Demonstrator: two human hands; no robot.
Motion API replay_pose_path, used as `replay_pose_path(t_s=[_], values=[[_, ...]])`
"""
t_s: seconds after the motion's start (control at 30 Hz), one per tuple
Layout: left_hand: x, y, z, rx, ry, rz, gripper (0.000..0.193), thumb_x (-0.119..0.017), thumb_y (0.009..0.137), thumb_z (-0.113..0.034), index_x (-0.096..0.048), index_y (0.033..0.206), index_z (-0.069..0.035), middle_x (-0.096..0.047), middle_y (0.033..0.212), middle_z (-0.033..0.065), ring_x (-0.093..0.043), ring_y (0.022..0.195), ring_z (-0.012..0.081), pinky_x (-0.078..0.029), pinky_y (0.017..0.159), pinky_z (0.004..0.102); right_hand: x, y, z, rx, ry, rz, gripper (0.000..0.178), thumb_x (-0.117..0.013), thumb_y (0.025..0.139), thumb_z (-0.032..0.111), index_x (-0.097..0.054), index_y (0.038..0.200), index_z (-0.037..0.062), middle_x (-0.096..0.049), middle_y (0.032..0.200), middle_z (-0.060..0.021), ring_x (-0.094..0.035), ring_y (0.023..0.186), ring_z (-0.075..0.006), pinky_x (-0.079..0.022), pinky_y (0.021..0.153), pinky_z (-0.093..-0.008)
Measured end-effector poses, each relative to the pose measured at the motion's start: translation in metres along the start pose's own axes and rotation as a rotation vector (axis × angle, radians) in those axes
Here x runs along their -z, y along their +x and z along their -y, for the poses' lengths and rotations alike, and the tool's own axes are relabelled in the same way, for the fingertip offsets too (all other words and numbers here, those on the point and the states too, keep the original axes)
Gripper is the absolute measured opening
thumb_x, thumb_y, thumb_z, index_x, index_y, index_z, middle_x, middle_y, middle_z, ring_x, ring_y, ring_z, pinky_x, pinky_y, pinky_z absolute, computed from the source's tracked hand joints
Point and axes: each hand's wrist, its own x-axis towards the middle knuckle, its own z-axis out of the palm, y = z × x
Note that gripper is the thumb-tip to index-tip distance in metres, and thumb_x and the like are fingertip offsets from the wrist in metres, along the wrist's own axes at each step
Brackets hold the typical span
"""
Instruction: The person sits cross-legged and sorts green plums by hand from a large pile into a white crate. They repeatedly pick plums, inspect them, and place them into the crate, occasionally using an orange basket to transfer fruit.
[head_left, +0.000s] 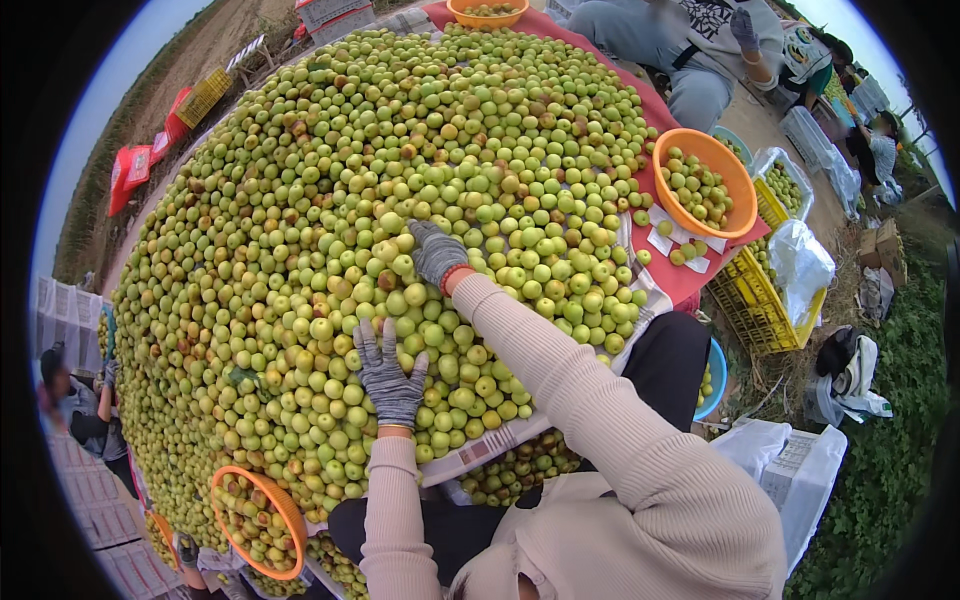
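A wide heap of small round green fruits (300,250), jujubes by their look, spreads before me, many with brown patches. My left hand (388,382), in a grey striped knit glove, lies on the near part of the heap. Its fingers are spread and it holds nothing. Farther in and to the right, my right hand (438,254) wears the same kind of glove and touches the jujubes with its back up. Its fingers bend down and are mostly hidden, so whether it grips a fruit does not show. A red band circles the right wrist.
Orange baskets of jujubes stand at right (742,190), lower left (290,515) and the far edge (490,18). Yellow crates (750,305) and a blue tub (716,380) sit at my right. One person sits at the far right on red cloth (690,275); another works at left (85,410).
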Motion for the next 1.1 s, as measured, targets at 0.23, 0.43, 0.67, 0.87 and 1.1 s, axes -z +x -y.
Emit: replay_pose_path(t_s=[0.23, 0.43, 0.67, 0.87, 1.1], values=[[-0.005, 0.000, 0.003, -0.014, -0.012, -0.064, 0.082, -0.074, 0.075, -0.043, -0.038, 0.144, -0.019, -0.024, 0.153, 0.0169, -0.020, 0.142, 0.0420, -0.020, 0.114, 0.0535, -0.020, -0.029, 0.036, 0.112, 0.043, 0.158, 0.054, -0.058, 0.085, 0.019, -0.047, 0.138, 0.0205, -0.025, 0.155, -0.0105, -0.050, 0.126, -0.0311, -0.044, 0.103, -0.0385], [-0.001, 0.004, -0.001, 0.035, 0.027, 0.056, 0.070, -0.074, 0.072, -0.041, -0.050, 0.137, -0.027, -0.029, 0.152, 0.0141, -0.025, 0.140, 0.0397, -0.027, 0.113, 0.0501, 0.028, -0.005, 0.005, 0.315, 0.132, 0.599, 0.044, -0.063, 0.085, 0.008, -0.060, 0.127, 0.0164, -0.050, 0.137, -0.0099, -0.058, 0.114, -0.0245, -0.050, 0.095, -0.0318], [0.000, 0.004, -0.001, 0.046, -0.043, 0.076, 0.055, -0.072, 0.079, -0.036, -0.058, 0.130, -0.023, -0.034, 0.149, 0.0163, -0.028, 0.139, 0.0398, -0.028, 0.111, 0.0520, 0.107, 0.130, -0.059, -0.012, 0.282, -0.070, 0.022, -0.063, 0.087, 0.013, -0.072, 0.106, 0.0108, -0.071, 0.107, -0.0077, -0.067, 0.094, -0.0199, -0.054, 0.087, -0.0329], [-0.003, 0.005, 0.003, 0.021, -0.014, 0.063, 0.051, -0.068, 0.082, -0.039, -0.058, 0.129, -0.023, -0.037, 0.147, 0.0165, -0.029, 0.139, 0.0391, -0.025, 0.112, 0.0531, 0.076, 0.206, -0.066, 0.021, 0.282, -0.053, 0.036, -0.063, 0.089, 0.013, -0.061, 0.125, 0.0112, -0.062, 0.126, -0.0086, -0.061, 0.111, -0.0252, -0.048, 0.098, -0.0338], [-0.011, 0.000, 0.006, 0.022, 0.019, 0.078, 0.045, -0.061, 0.087, -0.044, -0.059, 0.128, -0.025, -0.036, 0.149, 0.0137, -0.028, 0.140, 0.0375, -0.016, 0.113, 0.0572, 0.039, 0.234, -0.034, 0.206, -0.395, -0.052, 0.044, -0.063, 0.090, 0.030, -0.053, 0.133, 0.0271, -0.050, 0.134, -0.0092, -0.052, 0.123, -0.0304, -0.046, 0.100, -0.0452]])
